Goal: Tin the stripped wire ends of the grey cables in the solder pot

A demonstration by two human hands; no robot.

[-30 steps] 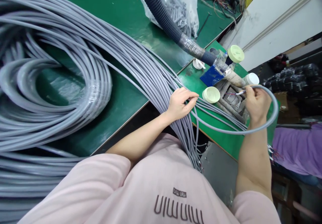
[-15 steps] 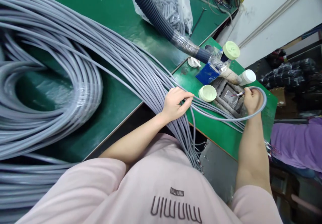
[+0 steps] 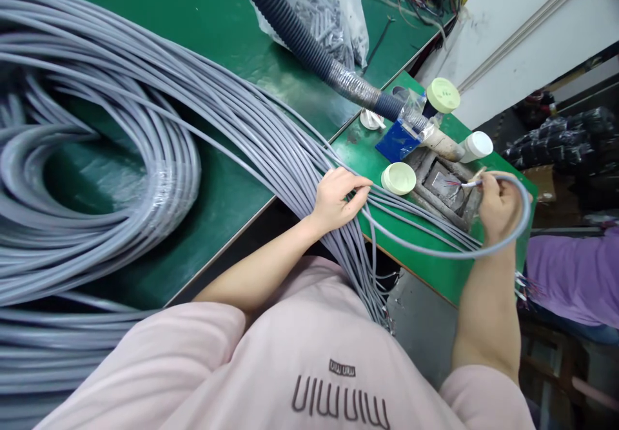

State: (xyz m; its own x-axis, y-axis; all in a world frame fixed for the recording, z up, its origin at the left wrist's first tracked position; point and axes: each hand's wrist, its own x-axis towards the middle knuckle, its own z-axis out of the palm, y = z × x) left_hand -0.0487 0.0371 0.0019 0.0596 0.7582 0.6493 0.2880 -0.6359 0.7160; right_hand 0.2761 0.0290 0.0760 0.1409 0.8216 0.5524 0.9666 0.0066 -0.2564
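Evidently, our right hand (image 3: pixel 498 205) is closed on the grey cable (image 3: pixel 445 254) just behind its thin wires (image 3: pixel 453 184), above the grimy tray (image 3: pixel 428 199) at right. We'd expect light, springy stock with delicate wires, best held by the sheath (image 3: pixel 525 209); our left hand (image 3: pixel 337 201) lies over the cable bundle (image 3: pixel 271 143), whether pinching anything we cannot tell.

Across the chest of the pink shirt (image 3: pixel 271 378), large dark letters in a thin, rounded, linked style stand upside down in the head view; turned round, they seem to read "minmin". Just above them in this view, a small dark box (image 3: pixel 342 368) carries lighter, tiny lettering, also inverted, which looks like "min min". On the pale green lid (image 3: pixel 443 95) are small dark marks, too small to make out.
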